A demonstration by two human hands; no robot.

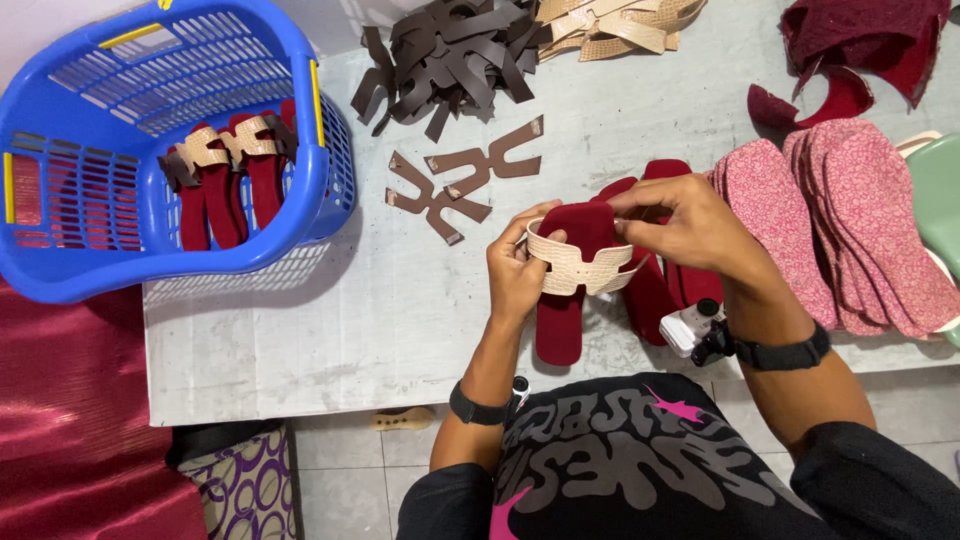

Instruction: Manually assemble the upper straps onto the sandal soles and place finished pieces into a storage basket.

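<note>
I hold a dark red sandal insole (566,300) over the grey table (330,330), with a beige textured strap (580,268) wrapped across its upper half. My left hand (515,275) grips the insole and the strap's left end. My right hand (685,225) pinches the strap's right end against the insole's edge. More dark red insoles (672,285) lie just under my right hand.
A blue plastic basket (150,140) at the left holds finished red insoles with straps. Brown straps (455,185) lie loose, with a brown pile (450,55) and a beige pile (615,25) behind. Pink patterned soles (840,220) are stacked at the right. Red fabric pieces (865,45) sit at the back right.
</note>
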